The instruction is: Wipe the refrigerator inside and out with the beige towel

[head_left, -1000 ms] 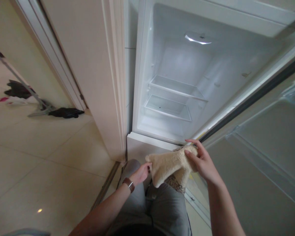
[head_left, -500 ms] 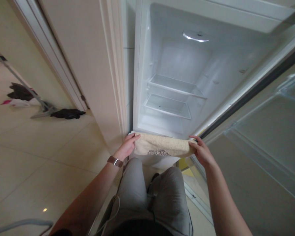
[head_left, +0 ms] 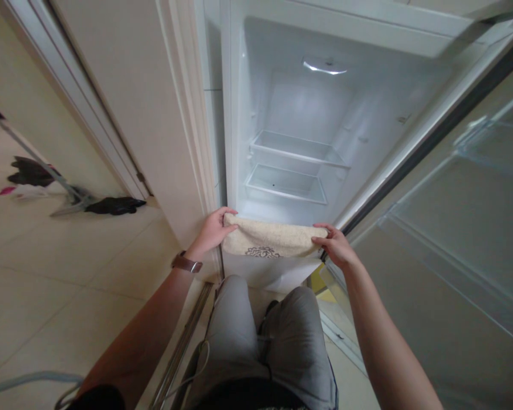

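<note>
Between my two hands a folded beige towel [head_left: 277, 234] with a dark pattern stretches across the bottom front edge of an open refrigerator [head_left: 233, 142]. My left hand [head_left: 217, 229] pinches its left end, close to the door frame. At the other end, my right hand [head_left: 334, 244] grips the towel between thumb and fingers, beside the opened door. Two clear shelves, an upper shelf [head_left: 297, 147] and a lower shelf [head_left: 286, 185], sit inside the lit compartment. Below the towel a white front panel [head_left: 265, 272] shows.
The opened refrigerator door [head_left: 457, 245] with clear racks fills the right side. A pale door frame [head_left: 154, 131] stands on the left. Black bags [head_left: 115, 205] and a long-handled floor tool [head_left: 74, 198] lie on the tiles, and a grey hose [head_left: 34, 377] lies lower left.
Both hands have moved up and slightly left with the towel, toward the refrigerator's bottom edge. More of the white panel below it shows. The view has shifted slightly.
</note>
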The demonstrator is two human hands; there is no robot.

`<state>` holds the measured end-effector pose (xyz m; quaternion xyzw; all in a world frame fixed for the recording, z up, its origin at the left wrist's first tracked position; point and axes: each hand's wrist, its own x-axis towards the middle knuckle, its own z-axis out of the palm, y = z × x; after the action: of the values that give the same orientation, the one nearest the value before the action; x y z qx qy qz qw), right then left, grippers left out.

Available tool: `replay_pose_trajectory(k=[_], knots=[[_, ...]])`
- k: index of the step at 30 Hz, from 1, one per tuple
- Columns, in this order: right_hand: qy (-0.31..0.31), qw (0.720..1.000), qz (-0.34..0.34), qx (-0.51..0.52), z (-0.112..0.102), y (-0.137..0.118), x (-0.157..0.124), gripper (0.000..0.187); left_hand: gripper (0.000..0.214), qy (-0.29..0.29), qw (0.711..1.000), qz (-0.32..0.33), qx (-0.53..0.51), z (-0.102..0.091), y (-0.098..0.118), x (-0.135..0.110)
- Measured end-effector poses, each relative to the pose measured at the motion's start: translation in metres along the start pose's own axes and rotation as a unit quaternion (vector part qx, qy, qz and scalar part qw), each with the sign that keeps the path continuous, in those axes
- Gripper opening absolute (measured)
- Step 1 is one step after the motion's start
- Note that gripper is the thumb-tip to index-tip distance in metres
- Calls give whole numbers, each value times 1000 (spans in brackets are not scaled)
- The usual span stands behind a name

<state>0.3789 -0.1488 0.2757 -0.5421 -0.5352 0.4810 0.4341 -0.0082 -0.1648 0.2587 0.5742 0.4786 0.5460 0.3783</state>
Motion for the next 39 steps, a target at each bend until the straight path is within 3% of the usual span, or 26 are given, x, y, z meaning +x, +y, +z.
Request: replay_pose_trajectory(k=[5,12,16,19,22,27,29,33,36,39], knots=[[-8,999,7,-41,-9,2,6,64,30,-21,998,7,67,-5,4,-1],[-40,990,96,-95,-34,3,28,59,32,-49,996,-45,-62,10,22,-9],[-58,987,115,-92,-39,5,32,61,33,-53,995,-45,-72,11,30,-16],[-76,988,97,-89,-37,7,28,66,32,-63,998,-24,-22,8,30,-17],[-109,984,53,-132,-31,9,27,68,31,-54,994,14,95,6,25,-18],[-101,971,6,-215,-26,10,34,36,4,-35,965,76,250,7,12,-25],[-75,971,-16,-225,-27,9,35,30,13,-36,960,84,265,6,6,-26],[-36,981,-46,-185,-22,11,24,37,21,-44,981,58,181,-1,-5,-23],[-19,992,-26,-126,-8,19,15,46,32,-43,996,-31,66,0,-15,-23],[-6,994,-16,-104,9,26,11,46,37,0,995,-96,-20,10,-24,-27]])
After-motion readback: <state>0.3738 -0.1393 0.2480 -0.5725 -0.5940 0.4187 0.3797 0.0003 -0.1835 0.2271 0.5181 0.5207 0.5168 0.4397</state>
